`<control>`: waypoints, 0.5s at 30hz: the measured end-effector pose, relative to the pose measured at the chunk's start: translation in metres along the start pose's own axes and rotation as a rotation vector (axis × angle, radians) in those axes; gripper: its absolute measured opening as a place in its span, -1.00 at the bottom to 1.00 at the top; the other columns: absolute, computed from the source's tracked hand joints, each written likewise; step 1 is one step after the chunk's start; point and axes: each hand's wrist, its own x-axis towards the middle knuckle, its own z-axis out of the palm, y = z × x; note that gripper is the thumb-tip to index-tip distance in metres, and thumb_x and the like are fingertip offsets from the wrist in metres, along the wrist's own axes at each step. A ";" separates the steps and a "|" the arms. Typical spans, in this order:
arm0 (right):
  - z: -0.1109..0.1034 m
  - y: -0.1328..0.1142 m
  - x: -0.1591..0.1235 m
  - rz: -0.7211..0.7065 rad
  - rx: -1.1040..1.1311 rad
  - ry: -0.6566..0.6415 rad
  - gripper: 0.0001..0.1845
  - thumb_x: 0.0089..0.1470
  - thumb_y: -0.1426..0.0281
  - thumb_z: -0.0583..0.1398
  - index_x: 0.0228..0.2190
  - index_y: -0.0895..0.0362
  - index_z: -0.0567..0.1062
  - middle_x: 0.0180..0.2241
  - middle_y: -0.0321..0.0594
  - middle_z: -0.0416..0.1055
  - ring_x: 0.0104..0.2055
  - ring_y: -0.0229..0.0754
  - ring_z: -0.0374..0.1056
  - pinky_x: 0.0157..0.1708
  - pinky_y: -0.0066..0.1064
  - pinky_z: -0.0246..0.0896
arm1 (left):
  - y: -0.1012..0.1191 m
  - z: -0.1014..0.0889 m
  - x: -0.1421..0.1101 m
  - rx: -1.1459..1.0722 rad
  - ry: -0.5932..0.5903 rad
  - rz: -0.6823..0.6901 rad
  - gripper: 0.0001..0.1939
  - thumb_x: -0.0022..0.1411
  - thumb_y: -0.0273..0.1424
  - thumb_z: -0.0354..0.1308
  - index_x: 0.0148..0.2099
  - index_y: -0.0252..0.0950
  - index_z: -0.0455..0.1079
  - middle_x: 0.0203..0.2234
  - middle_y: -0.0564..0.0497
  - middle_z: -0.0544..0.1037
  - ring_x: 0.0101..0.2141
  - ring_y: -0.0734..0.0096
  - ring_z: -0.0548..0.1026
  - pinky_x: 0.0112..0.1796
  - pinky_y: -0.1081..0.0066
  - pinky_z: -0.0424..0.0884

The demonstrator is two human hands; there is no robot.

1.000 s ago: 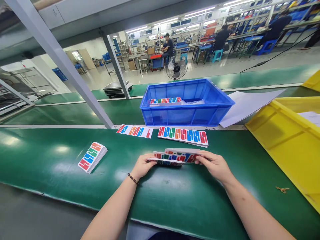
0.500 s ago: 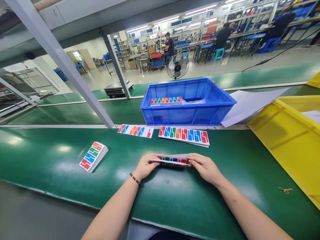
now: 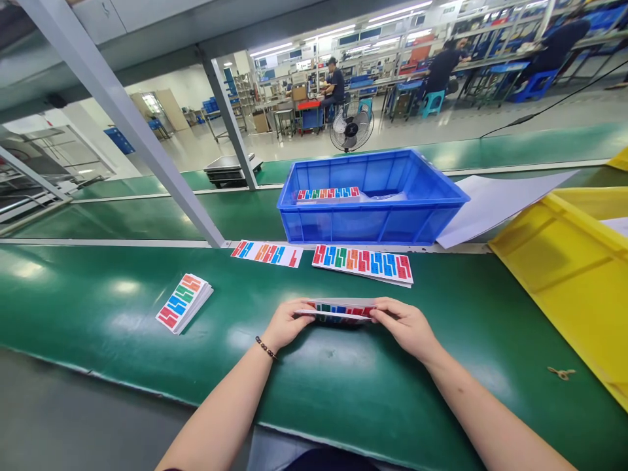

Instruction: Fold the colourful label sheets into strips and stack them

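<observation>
Between my two hands is a small stack of sticker sheets (image 3: 338,310), printed with red, green and blue shapes and held on edge just above the green work surface (image 3: 324,386). My left hand (image 3: 289,324) pinches its left end; a beaded bracelet circles that wrist. At the right end, the fingers and thumb of my right hand (image 3: 405,327) are closed on the sheets. Beyond them lie a pile of matching sheets (image 3: 362,263) and a single sheet (image 3: 267,254) with gaps among its stickers. Off to the left sits a shorter stack of sheets (image 3: 181,302).
A blue bin (image 3: 373,219) holding more sheets stands behind the piles. White paper (image 3: 490,199) and a tilted yellow bin (image 3: 564,281) are on the right, with a rubber band (image 3: 561,373) nearby. A metal post (image 3: 132,124) slants down at left. People sit working far behind a fan (image 3: 352,127).
The view has shifted slightly. Both hands keep their hold on the sheets, whose gap between upper and lower layers looks a little different.
</observation>
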 end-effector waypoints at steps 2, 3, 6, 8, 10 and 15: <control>-0.002 0.002 0.000 0.008 -0.006 0.074 -0.72 -0.05 0.25 0.13 -0.66 0.11 0.42 -0.53 -0.23 0.45 -0.47 -0.17 0.37 -0.41 -0.36 0.30 | -0.001 0.000 0.000 -0.013 -0.006 0.023 -0.90 0.02 -0.43 0.15 -0.41 -0.27 0.50 -0.26 -0.09 0.56 -0.19 0.28 0.48 -0.11 0.30 0.34; -0.003 0.003 0.000 0.010 -0.003 0.104 -0.72 -0.05 0.25 0.13 -0.67 0.11 0.41 -0.55 -0.24 0.43 -0.49 -0.17 0.36 -0.42 -0.36 0.29 | -0.001 0.000 0.000 -0.019 -0.017 0.034 -0.90 0.02 -0.43 0.15 -0.41 -0.28 0.50 -0.21 -0.10 0.54 -0.14 0.26 0.45 -0.08 0.29 0.32; -0.002 -0.001 -0.001 0.005 0.013 0.088 -0.77 -0.07 0.27 0.15 -0.64 0.11 0.43 -0.50 -0.21 0.47 -0.45 -0.16 0.39 -0.39 -0.35 0.31 | 0.000 0.000 0.000 -0.025 -0.056 0.050 -0.90 0.02 -0.42 0.16 -0.40 -0.29 0.50 -0.13 -0.13 0.49 -0.07 0.24 0.41 -0.03 0.29 0.29; 0.001 -0.006 -0.001 -0.007 0.014 0.029 -0.80 -0.09 0.30 0.16 -0.64 0.11 0.46 -0.45 -0.20 0.49 -0.39 -0.14 0.40 -0.33 -0.35 0.31 | 0.000 0.001 0.000 -0.018 -0.063 0.039 -0.89 0.03 -0.44 0.14 -0.40 -0.29 0.50 -0.21 -0.12 0.53 -0.17 0.28 0.47 -0.10 0.31 0.34; 0.001 -0.009 0.000 -0.010 0.024 -0.006 -0.80 -0.09 0.32 0.16 -0.64 0.11 0.48 -0.41 -0.18 0.51 -0.39 -0.15 0.40 -0.35 -0.35 0.32 | 0.001 0.001 0.000 -0.001 -0.043 0.030 -0.88 0.03 -0.46 0.12 -0.40 -0.28 0.50 -0.33 -0.09 0.56 -0.28 0.33 0.50 -0.18 0.34 0.39; -0.022 0.007 0.001 0.101 0.139 0.232 -0.82 -0.11 0.31 0.16 -0.46 0.11 0.53 -0.49 -0.22 0.49 -0.61 -0.26 0.31 -0.53 -0.38 0.33 | 0.002 -0.002 -0.001 0.031 0.035 0.059 -0.87 0.00 -0.51 0.12 -0.40 -0.28 0.50 -0.33 -0.06 0.56 -0.27 0.35 0.48 -0.18 0.39 0.37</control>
